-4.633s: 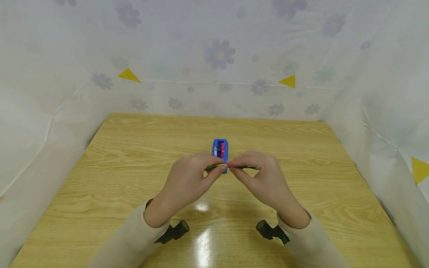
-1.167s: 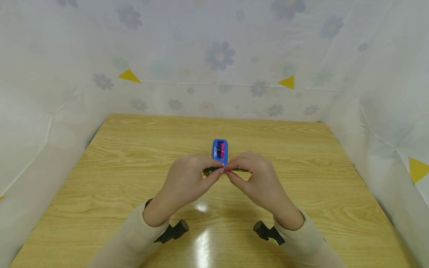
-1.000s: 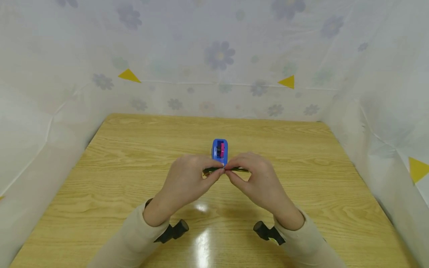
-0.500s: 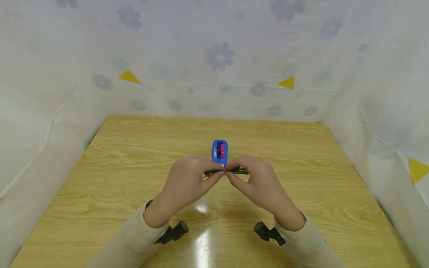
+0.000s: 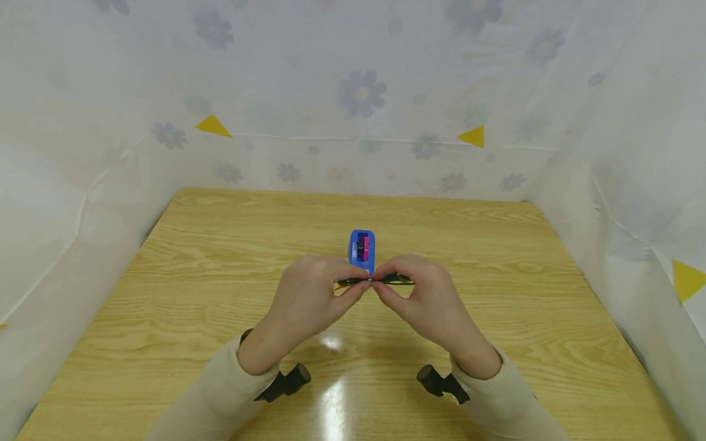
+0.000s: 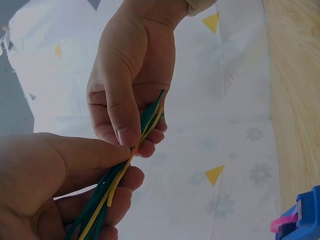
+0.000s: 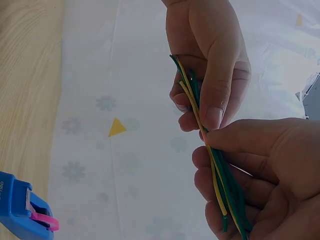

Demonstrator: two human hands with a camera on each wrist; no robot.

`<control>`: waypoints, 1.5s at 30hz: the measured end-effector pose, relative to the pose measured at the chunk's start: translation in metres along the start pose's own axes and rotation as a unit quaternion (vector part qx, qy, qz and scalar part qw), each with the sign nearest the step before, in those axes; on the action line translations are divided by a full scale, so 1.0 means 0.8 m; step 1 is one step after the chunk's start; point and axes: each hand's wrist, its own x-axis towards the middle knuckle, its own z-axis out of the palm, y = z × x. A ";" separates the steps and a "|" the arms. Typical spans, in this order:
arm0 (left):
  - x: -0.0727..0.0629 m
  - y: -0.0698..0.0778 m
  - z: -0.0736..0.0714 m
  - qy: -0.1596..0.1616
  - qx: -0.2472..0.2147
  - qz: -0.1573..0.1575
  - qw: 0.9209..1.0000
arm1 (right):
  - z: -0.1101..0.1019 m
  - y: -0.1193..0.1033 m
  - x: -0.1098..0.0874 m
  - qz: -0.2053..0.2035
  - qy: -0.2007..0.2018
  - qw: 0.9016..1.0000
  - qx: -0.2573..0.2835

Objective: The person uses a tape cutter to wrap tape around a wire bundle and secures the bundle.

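Observation:
A bundle of thin green and yellow cords [image 6: 150, 121] is held off the table between two hands. The left hand [image 5: 306, 294] pinches one part between thumb and fingers. Close beside it, the right hand [image 5: 421, 294] pinches the bundle too, the fingertips of both hands almost meeting at its middle. A small pink-orange band [image 7: 205, 137] shows there, partly covered by the thumbs. Loose cord ends fan out on both sides in the right wrist view. Just beyond the hands stands a blue tape dispenser [image 5: 361, 234] with a pink roll of tape [image 7: 44, 220].
The wooden table [image 5: 231, 239] reaches to a pale flower-patterned sheet [image 5: 309, 73] at the back and sides. Yellow triangles [image 5: 214, 126] are stuck on the sheet. Each wrist carries a black camera mount [image 5: 287, 381].
Since the earliest frame, the right hand has shifted slightly left and the fingertips have drawn closer together. The bundle turns a little between the fingers. The tape dispenser stays in place.

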 end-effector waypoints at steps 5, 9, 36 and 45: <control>0.001 0.000 0.000 0.007 -0.007 0.002 1.000 | 0.001 0.001 0.000 -0.007 0.012 1.000 0.002; 0.001 0.001 0.000 0.011 -0.010 0.000 1.000 | 0.002 0.001 0.000 -0.013 0.021 1.000 -0.008; 0.000 0.000 -0.002 -0.012 -0.028 -0.024 0.999 | 0.012 0.000 0.000 -0.061 0.086 0.994 0.012; 0.000 0.000 -0.001 0.002 -0.028 -0.019 0.999 | 0.012 0.000 0.000 -0.061 0.085 0.994 0.010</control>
